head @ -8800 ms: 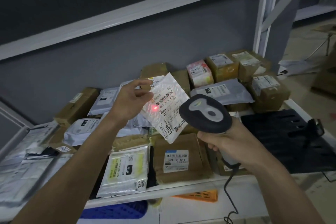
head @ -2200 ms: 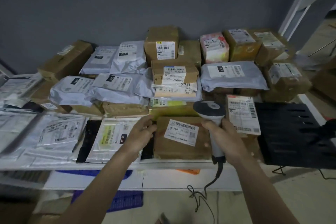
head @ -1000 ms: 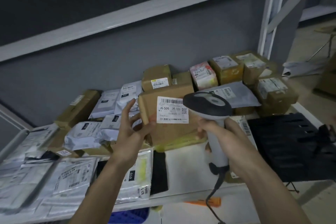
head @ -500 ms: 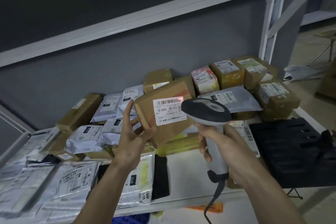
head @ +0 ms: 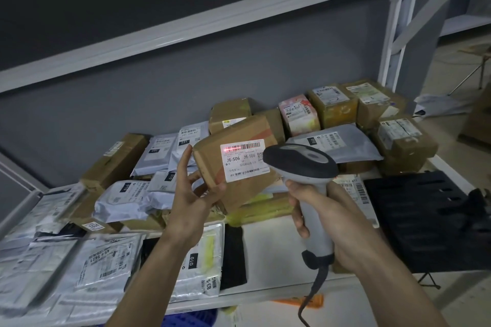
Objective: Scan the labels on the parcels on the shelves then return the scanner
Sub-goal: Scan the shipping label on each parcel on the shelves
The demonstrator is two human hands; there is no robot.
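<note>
Here the left hand (head: 190, 200) grips the flat brown cardboard parcel (head: 233, 162) by its lower left corner, lifted above the shelf; it looks stiff, light, best taken by its edges, while the right hand (head: 329, 218) clasps the grey corded handheld scanner (head: 303, 164), red beam on the label

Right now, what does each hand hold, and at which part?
The left hand holds the brown cardboard parcel at its lower left corner, thumb on the labelled face. The right hand grips the scanner by its grey handle.
</note>
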